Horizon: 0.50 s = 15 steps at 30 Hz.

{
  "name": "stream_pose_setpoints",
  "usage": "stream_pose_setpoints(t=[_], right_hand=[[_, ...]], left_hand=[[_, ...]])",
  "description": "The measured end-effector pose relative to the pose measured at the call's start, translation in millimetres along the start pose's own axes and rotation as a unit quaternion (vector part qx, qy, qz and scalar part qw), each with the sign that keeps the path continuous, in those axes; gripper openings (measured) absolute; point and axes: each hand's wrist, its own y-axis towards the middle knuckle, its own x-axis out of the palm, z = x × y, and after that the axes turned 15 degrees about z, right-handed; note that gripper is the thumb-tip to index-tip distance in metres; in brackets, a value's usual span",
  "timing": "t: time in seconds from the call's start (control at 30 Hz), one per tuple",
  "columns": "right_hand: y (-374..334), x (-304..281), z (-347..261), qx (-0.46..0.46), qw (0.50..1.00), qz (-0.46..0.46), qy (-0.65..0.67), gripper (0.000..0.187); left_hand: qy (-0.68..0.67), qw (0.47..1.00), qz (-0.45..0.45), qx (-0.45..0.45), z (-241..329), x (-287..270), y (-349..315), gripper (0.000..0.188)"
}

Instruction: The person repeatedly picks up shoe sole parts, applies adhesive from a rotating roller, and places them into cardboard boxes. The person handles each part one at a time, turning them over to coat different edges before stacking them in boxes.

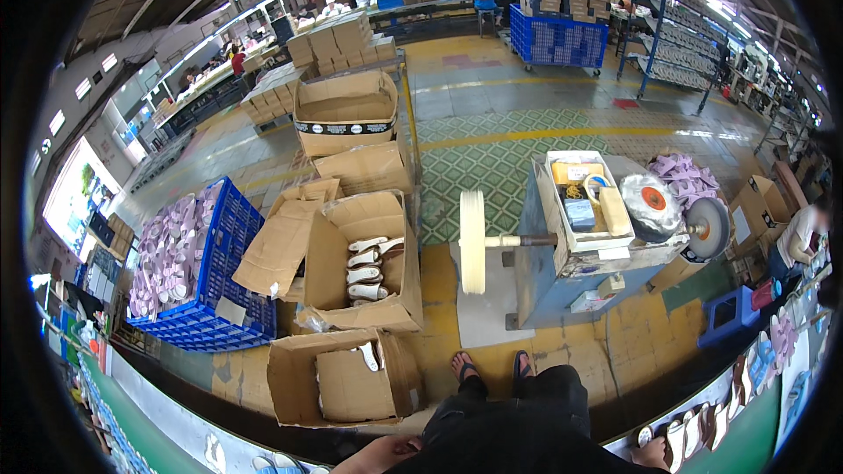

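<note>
At the lower edge, my left hand (397,449) hangs beside my dark clothing with its fingers curled in, and no object shows in it. My right hand (652,454) is at the right-hand conveyor, its fingers closed at a white and brown sandal (675,444) at the near end of a row. More white and brown sandals (702,426) stand along that belt beyond the hand. Left of my feet, an open carton (285,382) has a white sandal (369,356) on its cardboard insert. The carton behind it holds several white sandals (365,274).
A blue crate (235,276) of lilac sandals (171,250) stands left. Ahead on the right is a grey-blue polishing machine (549,272) with a pale wheel (472,241) jutting toward the cartons. A blue stool (729,316) and a seated person (799,237) are farther right.
</note>
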Motion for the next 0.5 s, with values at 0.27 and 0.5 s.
stream_pose_setpoints(t=[0.27,0.5], right_hand=[[-16,-15,-17,0.005,1.0,0.013,-0.024,0.126],[-4,-1,-10,0.035,0.999,0.008,-0.011,0.127]], left_hand=[[0.086,0.996,-0.031,-0.015,-20,5,13,0.03],[0.216,0.971,-0.101,-0.012,15,-6,10,0.029]])
